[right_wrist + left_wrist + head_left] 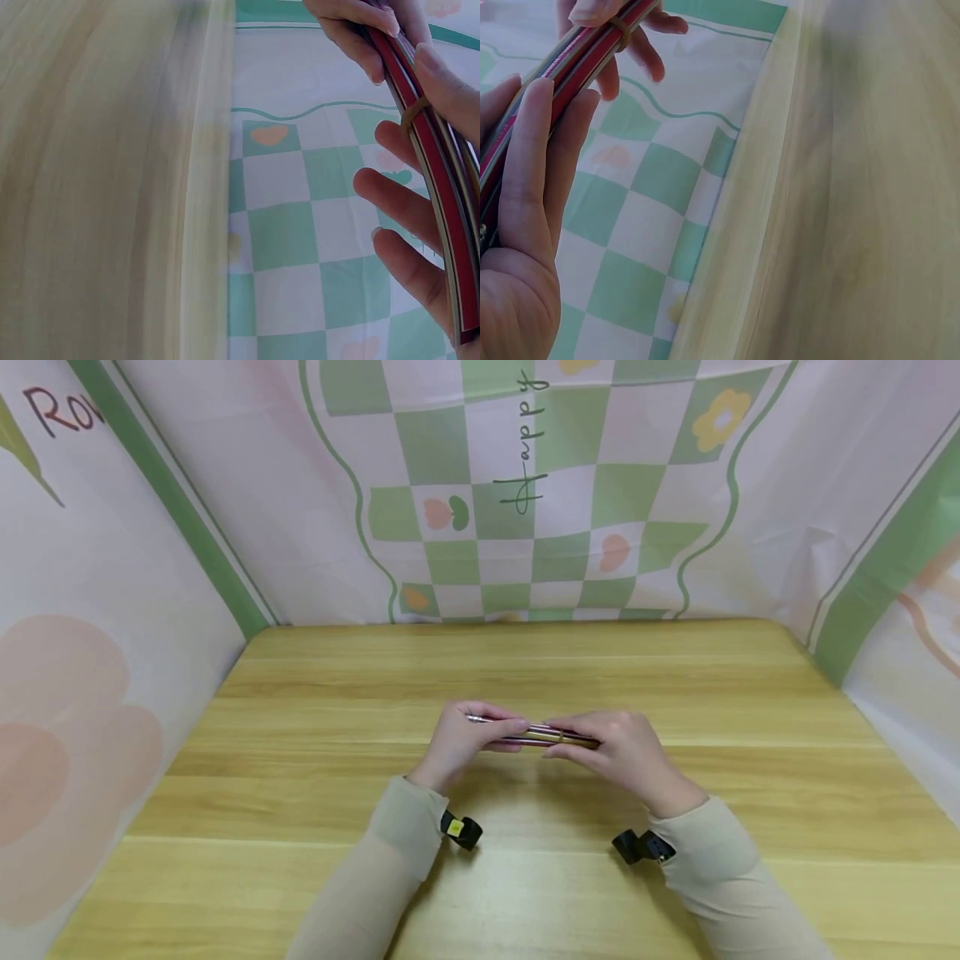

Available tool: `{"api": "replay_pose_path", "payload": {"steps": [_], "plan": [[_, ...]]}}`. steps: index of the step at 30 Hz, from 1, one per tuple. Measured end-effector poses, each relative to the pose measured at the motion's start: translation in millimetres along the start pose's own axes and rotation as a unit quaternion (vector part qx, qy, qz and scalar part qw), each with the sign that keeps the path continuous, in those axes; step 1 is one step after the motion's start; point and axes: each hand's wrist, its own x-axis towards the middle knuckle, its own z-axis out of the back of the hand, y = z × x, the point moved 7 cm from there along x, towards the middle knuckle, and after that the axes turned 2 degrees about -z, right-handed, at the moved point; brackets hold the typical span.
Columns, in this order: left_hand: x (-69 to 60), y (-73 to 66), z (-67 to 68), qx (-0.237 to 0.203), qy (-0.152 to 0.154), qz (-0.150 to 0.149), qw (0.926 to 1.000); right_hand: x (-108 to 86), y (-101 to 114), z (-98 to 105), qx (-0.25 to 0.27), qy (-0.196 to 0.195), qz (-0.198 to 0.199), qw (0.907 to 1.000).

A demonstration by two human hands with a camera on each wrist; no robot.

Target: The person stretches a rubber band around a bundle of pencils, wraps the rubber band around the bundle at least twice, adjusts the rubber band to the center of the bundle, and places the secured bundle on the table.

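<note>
Both hands hold one slim bundle (540,734) of red, dark and metallic-looking sticks, pencil-like in shape, above the wooden table. A brown rubber band (414,115) circles the bundle. My left hand (467,735) grips the left part, thumb in front and fingers behind. Around the right part, close to the band, my right hand (626,750) pinches with its thumb and fingers. In the right wrist view the bundle (435,161) runs across the right palm, the lower fingers (409,206) spread behind it. Parts of both ends are hidden by the hands.
The wooden table (300,793) spreads beneath the hands. Behind it hangs a green-and-white checked cloth (502,560), with printed cloth (75,568) at the left side too. Small black cameras (468,833) sit at the sleeve cuffs.
</note>
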Motion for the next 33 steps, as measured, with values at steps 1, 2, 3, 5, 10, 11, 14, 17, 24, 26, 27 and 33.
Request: {"api": "replay_pose_path", "payload": {"steps": [1, 2, 3, 5, 10, 11, 14, 17, 24, 26, 27, 33], "plan": [[0.0, 0.1, 0.1, 0.0, 0.0, 0.0, 1.0, -0.1, -0.1, -0.3, -0.001, 0.002, -0.003, 1.0], [-0.1, 0.2, 0.1, 0.001, 0.001, 0.0, 1.0, -0.2, -0.5, -0.5, -0.001, 0.003, -0.006, 1.0], [-0.1, 0.2, 0.1, 0.001, 0.002, 0.001, 1.0, -0.4, -1.0, -0.5, -0.001, 0.004, -0.01, 0.9999], [-0.1, 0.2, 0.4, 0.003, 0.003, 0.002, 1.0, -1.0, -3.5, -0.7, 0.006, 0.01, -0.023, 0.9997], [0.2, -0.8, 3.0, -0.006, -0.006, 0.007, 0.9999, -2.0, -8.4, 5.1, 0.019, 0.007, -0.049, 0.9986], [-0.1, -1.1, 3.6, -0.008, -0.009, 0.008, 0.9999, -2.1, -8.6, 6.4, 0.019, 0.004, -0.047, 0.9987], [-0.5, -1.8, 4.8, -0.012, -0.012, 0.009, 0.9998, -1.5, -7.4, 8.2, 0.015, -0.004, -0.031, 0.9994], [-1.4, -2.7, 4.3, -0.012, -0.012, 0.01, 0.9998, -0.7, -4.3, 8.0, 0.012, -0.012, -0.01, 0.9998], [-2.4, -1.6, 0.7, -0.005, -0.002, 0.015, 0.9999, 0.8, -0.1, 3.6, 0.018, -0.013, -0.003, 0.9998], [-2.3, -1.2, -0.2, -0.005, 0.0, 0.014, 0.9999, 0.7, -0.2, 2.3, 0.016, -0.009, -0.007, 0.9998], [-2.4, -1.4, -0.4, -0.004, 0.001, 0.012, 0.9999, 0.6, -0.5, 2.1, 0.014, -0.009, -0.01, 0.9998], [-1.7, -0.8, -0.4, 0.007, 0.006, 0.01, 0.9999, -1.0, -2.7, 0.9, 0.003, 0.002, -0.019, 0.9998]]}}
